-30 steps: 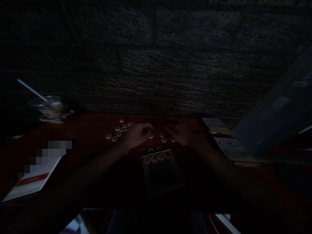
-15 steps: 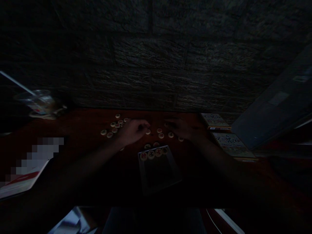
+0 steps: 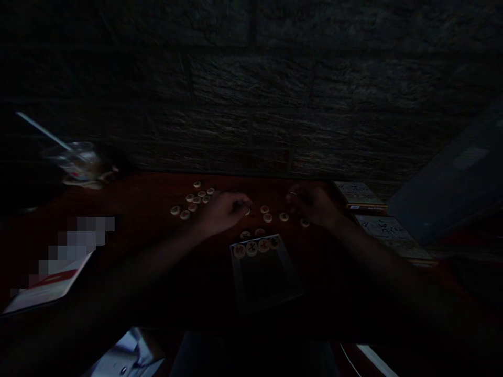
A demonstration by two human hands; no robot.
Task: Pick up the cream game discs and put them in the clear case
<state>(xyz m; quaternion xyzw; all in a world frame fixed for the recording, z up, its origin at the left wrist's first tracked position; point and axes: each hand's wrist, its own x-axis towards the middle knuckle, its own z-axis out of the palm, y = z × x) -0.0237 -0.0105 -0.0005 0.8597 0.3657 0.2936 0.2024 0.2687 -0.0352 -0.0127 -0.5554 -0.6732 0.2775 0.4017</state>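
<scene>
My left hand is closed, fingers curled, with its fingertips on a round xiangqi piece at the table surface. Thumb and fingers of my right hand pinch another pale xiangqi piece, its face hidden. Several marked pieces lie in a cluster beside the left hand, such as a dark-lettered one. Between the hands rest a few more, among them a red-lettered disc. In front of me, a shallow tray has a row of pieces along its far edge, with two more just beyond it.
Two flat printed boxes lie at the right, by a grey panel. A plastic cup with a straw stands at the left, beyond a white and red booklet. A stone wall closes off the table's back edge. Lighting is dim.
My right hand has moved right and now shows a piece in its fingertips. My left hand stays over the same piece. The whole view has shifted slightly.
</scene>
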